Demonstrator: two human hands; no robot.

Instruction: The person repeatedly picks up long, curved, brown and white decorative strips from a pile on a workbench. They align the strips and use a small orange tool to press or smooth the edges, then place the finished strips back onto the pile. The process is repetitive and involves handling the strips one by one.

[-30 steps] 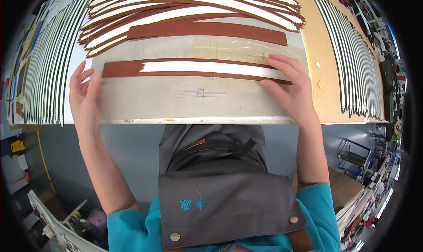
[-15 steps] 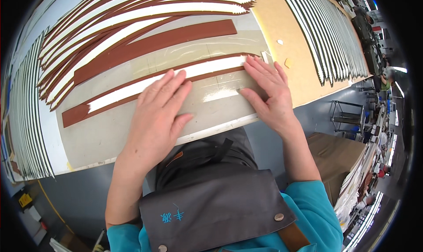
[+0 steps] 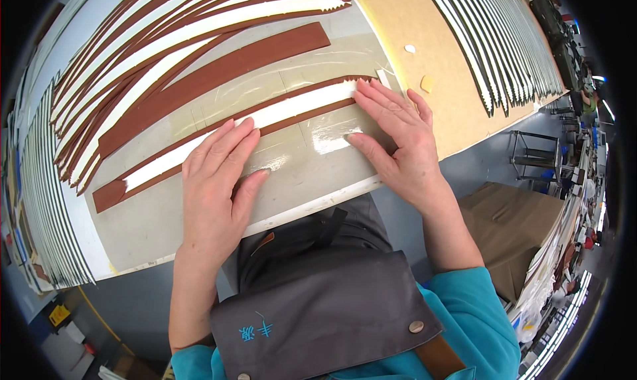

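Note:
A long brown strip with a white band (image 3: pixel 292 108) along its middle lies on the grey work mat (image 3: pixel 146 227). The band has jagged ends, and plain brown shows past its left one. My left hand (image 3: pixel 219 174) is open, palm down, with its fingertips resting on the strip left of its middle. At the strip's right end, my right hand (image 3: pixel 401 138) lies flat with fingers stretched, covering part of that end. Just beyond it lies a plain brown strip (image 3: pixel 212 81).
A pile of brown-and-white strips (image 3: pixel 166 41) fills the far left. Rows of black-edged white strips stand at the left (image 3: pixel 46 207) and far right (image 3: pixel 497 48) of the table. Two small scraps, white (image 3: pixel 409 49) and yellow (image 3: pixel 426 83), lie on the tan board (image 3: pixel 458 124).
My left hand has slid left along the strip. My right hand stays at its right end. The whole view has shifted slightly.

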